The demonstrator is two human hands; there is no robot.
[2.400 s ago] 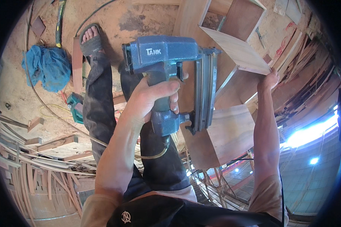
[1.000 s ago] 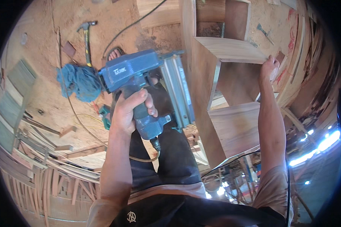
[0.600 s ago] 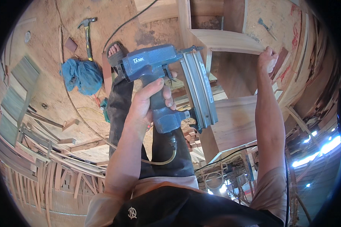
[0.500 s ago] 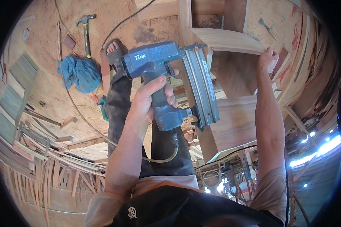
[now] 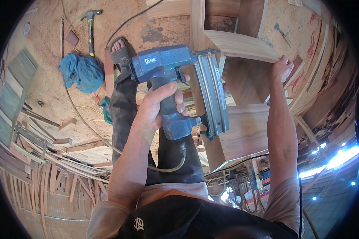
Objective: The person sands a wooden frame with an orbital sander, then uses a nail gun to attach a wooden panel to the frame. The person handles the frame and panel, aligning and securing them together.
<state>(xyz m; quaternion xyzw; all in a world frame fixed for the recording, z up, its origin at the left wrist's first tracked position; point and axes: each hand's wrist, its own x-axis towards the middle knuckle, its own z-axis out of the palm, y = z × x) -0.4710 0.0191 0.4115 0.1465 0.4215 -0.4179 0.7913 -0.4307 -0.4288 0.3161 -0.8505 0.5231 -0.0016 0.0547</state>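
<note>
My left hand (image 5: 157,103) is wrapped round the grip of a blue pneumatic nail gun (image 5: 161,57), with a silver magazine (image 5: 213,95) on its right side. A finger lies near the trigger. The gun's nose overlaps the edge of a wooden frame (image 5: 197,24); whether it touches cannot be told. My right hand (image 5: 282,71) is closed on the far right corner of a pale wooden board (image 5: 243,44). That board's left end meets the frame. Below it a wide wooden panel (image 5: 243,129) belongs to the same boxlike piece. An air hose (image 5: 173,169) hangs from the gun's handle.
On the dirt floor at left lie a hammer (image 5: 91,34), a blue cloth (image 5: 81,73) and a green power tool (image 5: 106,109). A chisel-like tool (image 5: 282,34) lies at the upper right. Wood strips (image 5: 48,183) and offcuts crowd both sides. My sandalled foot (image 5: 119,49) stands beside the gun.
The view has shifted slightly. The nail gun and both hands keep almost the same places, with the left hand still on the gun and the right on the board.
</note>
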